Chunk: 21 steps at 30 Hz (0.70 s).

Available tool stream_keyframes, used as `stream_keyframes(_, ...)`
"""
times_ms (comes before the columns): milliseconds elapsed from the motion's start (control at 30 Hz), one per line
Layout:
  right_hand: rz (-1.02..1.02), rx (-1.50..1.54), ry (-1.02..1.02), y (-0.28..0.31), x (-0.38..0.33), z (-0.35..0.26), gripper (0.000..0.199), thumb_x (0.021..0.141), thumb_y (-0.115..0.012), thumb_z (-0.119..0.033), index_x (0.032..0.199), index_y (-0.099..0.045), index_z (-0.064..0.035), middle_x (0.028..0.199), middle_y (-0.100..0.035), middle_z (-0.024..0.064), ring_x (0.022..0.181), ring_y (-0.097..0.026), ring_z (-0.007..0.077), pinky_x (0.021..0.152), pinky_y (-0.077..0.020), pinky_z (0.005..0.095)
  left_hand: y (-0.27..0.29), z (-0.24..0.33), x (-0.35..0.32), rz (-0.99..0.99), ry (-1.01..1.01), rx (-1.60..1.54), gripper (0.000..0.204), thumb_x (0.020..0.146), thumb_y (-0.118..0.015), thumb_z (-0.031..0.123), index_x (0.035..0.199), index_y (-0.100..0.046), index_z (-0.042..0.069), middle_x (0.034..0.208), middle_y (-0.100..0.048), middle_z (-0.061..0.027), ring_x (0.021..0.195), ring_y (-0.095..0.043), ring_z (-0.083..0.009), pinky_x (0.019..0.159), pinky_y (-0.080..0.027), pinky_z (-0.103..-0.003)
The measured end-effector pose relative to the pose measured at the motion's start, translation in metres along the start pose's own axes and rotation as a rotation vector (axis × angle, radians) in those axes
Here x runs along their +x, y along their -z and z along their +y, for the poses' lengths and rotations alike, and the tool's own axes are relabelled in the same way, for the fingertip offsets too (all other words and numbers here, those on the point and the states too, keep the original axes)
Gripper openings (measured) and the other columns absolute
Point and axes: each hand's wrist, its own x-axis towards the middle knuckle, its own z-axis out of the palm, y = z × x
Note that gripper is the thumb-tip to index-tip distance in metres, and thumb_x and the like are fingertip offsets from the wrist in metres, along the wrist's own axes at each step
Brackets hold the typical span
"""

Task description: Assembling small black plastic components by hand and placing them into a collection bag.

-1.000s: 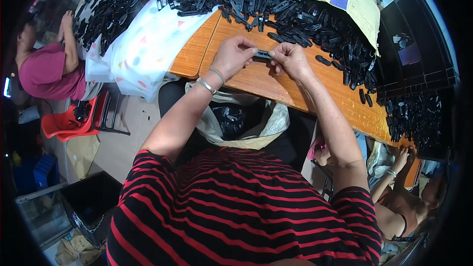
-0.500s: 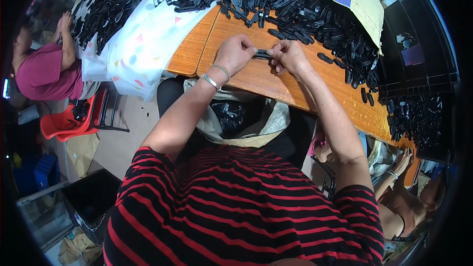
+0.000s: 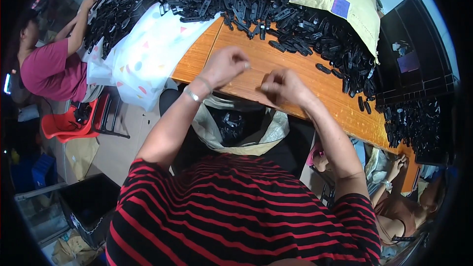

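Note:
My left hand [image 3: 224, 68] hovers over the front edge of the wooden table [image 3: 251, 44], its thumb and fingertips curled together with nothing showing between them. To the right of it, my right hand [image 3: 287, 86] is also raised above the table edge. Its fingers are bent in and slightly blurred, and whatever they may hold is hidden. A gap separates the two hands. Below them, an open woven sack [image 3: 212, 140] sits at my lap with dark pieces [image 3: 230, 125] inside. Beyond my hands lies a big heap of black plastic clip-like pieces [image 3: 236, 0].
A pale sack [image 3: 340, 7] lies atop the heap at the far right, beside a black bin [image 3: 414, 54]. White patterned plastic sheeting [image 3: 148, 49] drapes over the table's left side. One person [image 3: 54, 69] works at left near a red chair [image 3: 74, 123], another [image 3: 396, 207] at lower right.
Both hands held one black piece between them before; now they have parted, the left moving slightly left and the right toward me. That piece no longer shows. The person at left reaches farther into the heap.

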Motion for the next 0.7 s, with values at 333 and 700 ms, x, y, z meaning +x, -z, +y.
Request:
stream_keyframes(333, 0.802, -0.945, 0.247, 0.033, 0.067, 0.004, 0.013, 0.075, -0.065, -0.008, 0.084, -0.059, -0.0011, 0.091, -0.058, 0.0206, 0.073, -0.063, 0.0388, 0.065, -0.0515, 0.0455, 0.013, -0.011, 0.081, 0.465, -0.41, 0.857, 0.01, 0.077, -0.065, 0.007, 0.087, -0.062, 0.009, 0.089, -0.053, -0.008, 0.084, -0.054, -0.0275, 0.07, -0.048, -0.039)
stream_keyframes(700, 0.615, -0.684, 0.334, -0.01, 0.044, -0.005, 0.026, 0.072, -0.073, -0.015, 0.086, -0.055, -0.0023, 0.09, -0.058, 0.0177, 0.078, -0.06, 0.0398, 0.068, -0.0498, 0.0455, 0.009, 0.001, 0.05, 0.39, -0.2, 0.483, 0.027, 0.073, -0.073, 0.01, 0.093, -0.056, 0.005, 0.072, -0.057, -0.0041, 0.071, -0.058, -0.0201, 0.062, -0.047, -0.032)
